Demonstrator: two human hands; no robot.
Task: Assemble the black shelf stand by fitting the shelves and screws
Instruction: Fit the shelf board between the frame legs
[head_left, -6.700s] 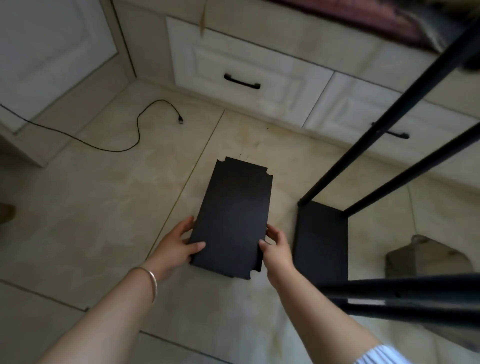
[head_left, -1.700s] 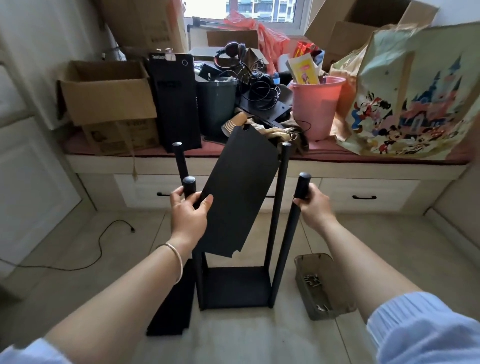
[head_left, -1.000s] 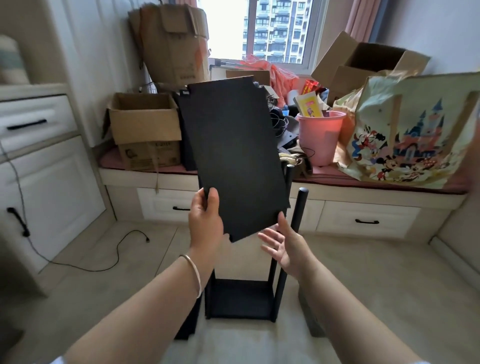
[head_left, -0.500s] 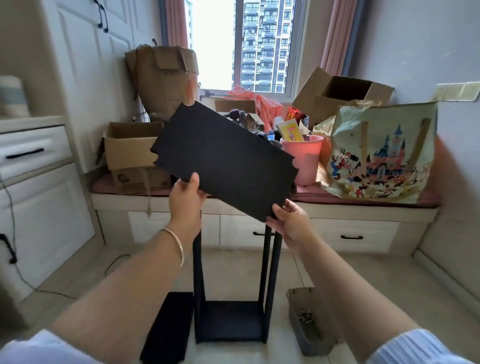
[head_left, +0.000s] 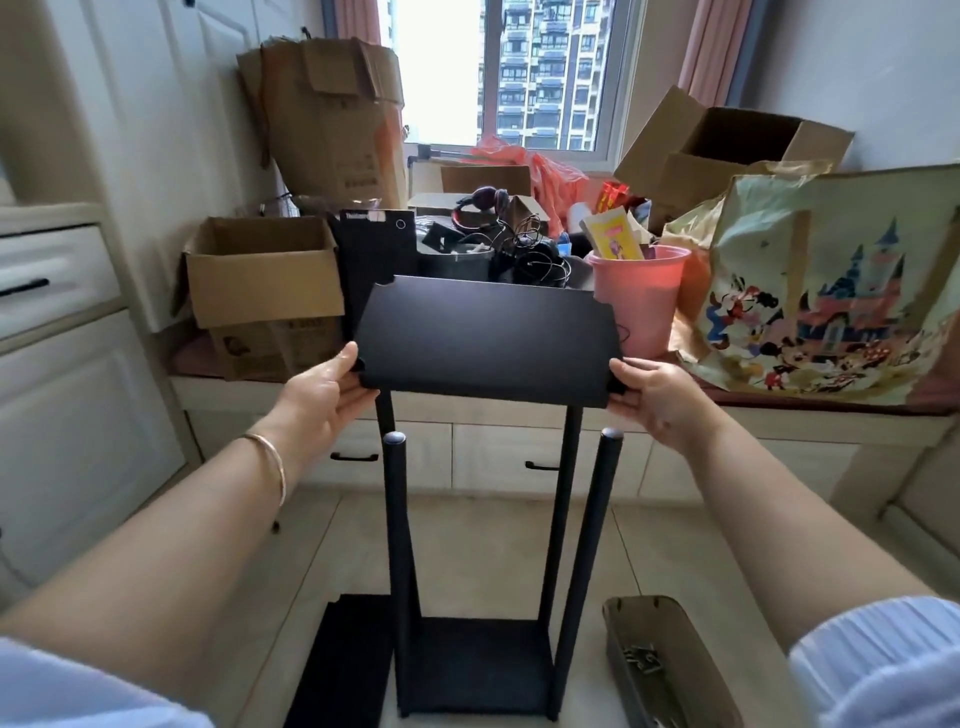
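The stand frame stood upright on the tiled floor, its four black posts rising from one bottom shelf already fitted between them; the two near posts ended in rounded caps, and the tops of the two far ones were hidden behind the loose panel. That panel, a black shelf board, was held level above the posts with its long axis running left to right across the person's view, its notched far corners towards the window seat and its near edge hanging just over the far posts, not yet seated on any of them. Half a second earlier it had been tilted, left end high and right end low; by now it had been swung flat and brought lower and nearer the post tops. A second spare shelf lay flat on the floor just left of the frame's base, so three shelves were in sight: one fitted, one held, one lying. To the right of the base sat one translucent brown tray with a small heap of screws in it, too many and too blurred to count. The left hand gripped the board's left end, thumb on top and fingers curled beneath. The right hand clasped the right end in the same way.
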